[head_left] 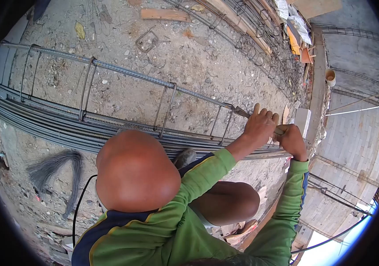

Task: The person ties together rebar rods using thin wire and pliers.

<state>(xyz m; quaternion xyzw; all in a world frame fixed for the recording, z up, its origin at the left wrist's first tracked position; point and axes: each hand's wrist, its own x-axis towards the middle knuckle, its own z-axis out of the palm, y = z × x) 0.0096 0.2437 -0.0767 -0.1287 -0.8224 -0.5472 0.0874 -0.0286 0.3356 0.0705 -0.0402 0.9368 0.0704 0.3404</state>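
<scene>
1. Head view: your left hand (260, 127) curls around the tool (241, 112); your right hand (292, 140) closes on its handle end.
2. The tool's tip is at the bar (127, 73), by a stirrup's (226, 126) corner.
3. Stacked rods (56, 128) and wire (57, 165) lie on the ground (114, 31).

The ground (114, 26) is grey-brown dirt, strewn with pebbles and rubble, with a short plank (165, 15) and a yellow leaf (80, 30) lying on it. Toward the upper right, white sheeting (300, 27) and something orange (293, 42) lie beside long timber. Beyond a narrow ledge (319, 53) with a bucket (330, 77) near it, grey concrete (360, 55) meets a pale surface (342, 133) of narrow strips. Daylight lights the site, and bright sky (331, 253) shows at the lower right.
</scene>
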